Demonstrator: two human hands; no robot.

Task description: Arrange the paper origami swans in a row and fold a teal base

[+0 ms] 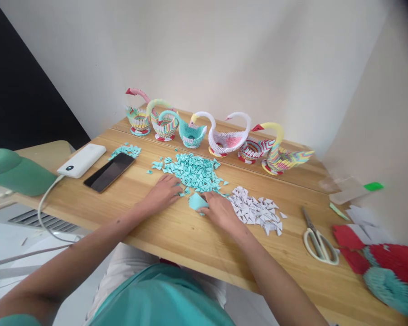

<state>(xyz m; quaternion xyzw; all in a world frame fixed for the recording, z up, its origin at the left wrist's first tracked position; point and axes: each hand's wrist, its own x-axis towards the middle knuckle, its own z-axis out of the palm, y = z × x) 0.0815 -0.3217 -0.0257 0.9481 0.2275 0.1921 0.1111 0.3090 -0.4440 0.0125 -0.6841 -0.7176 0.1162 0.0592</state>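
My right hand (219,209) is closed on a small teal folded-paper piece (196,202), its thumb and fingers at the right side of it, just above the wooden table. My left hand (163,192) rests palm down on the table with its fingers reaching out, the tips beside a few loose teal paper triangles. In front of both hands spreads a heap of teal folded-paper triangles (195,172). A heap of white folded-paper triangles (256,210) lies to the right of my right hand.
Several folded-paper swans (226,140) stand along the back of the table (177,240). At left are a phone (109,172), a cabled white power bank (82,160) and a smaller teal pile (125,150). Scissors (318,240) and red and teal paper parts (394,267) lie at right.
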